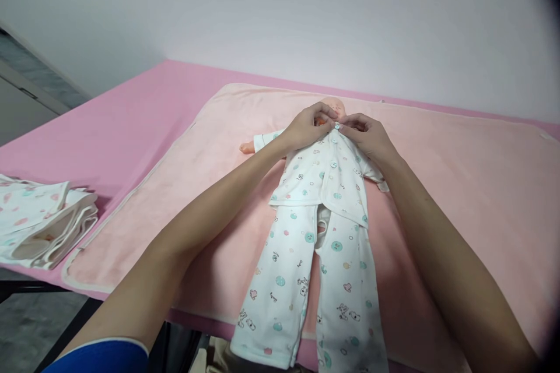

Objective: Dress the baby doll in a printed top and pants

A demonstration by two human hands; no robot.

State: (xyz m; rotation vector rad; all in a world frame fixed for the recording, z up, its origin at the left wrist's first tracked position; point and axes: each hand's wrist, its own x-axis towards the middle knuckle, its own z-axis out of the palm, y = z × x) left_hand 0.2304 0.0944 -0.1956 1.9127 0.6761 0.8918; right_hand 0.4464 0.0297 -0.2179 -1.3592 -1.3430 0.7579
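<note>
A baby doll lies on its back on a pale pink blanket, dressed in a white printed shirt and matching trousers. My left hand and my right hand meet at the shirt's collar just below the doll's chin. Both pinch the fabric edges around the top button. Two more buttons run down the shirt front. The doll's face is mostly hidden behind my fingers. One small doll hand sticks out of the left sleeve.
The blanket covers a bright pink table set against a white wall. A folded stack of white printed cloths sits at the table's left edge. The trouser legs hang over the near edge. Grey floor shows lower left.
</note>
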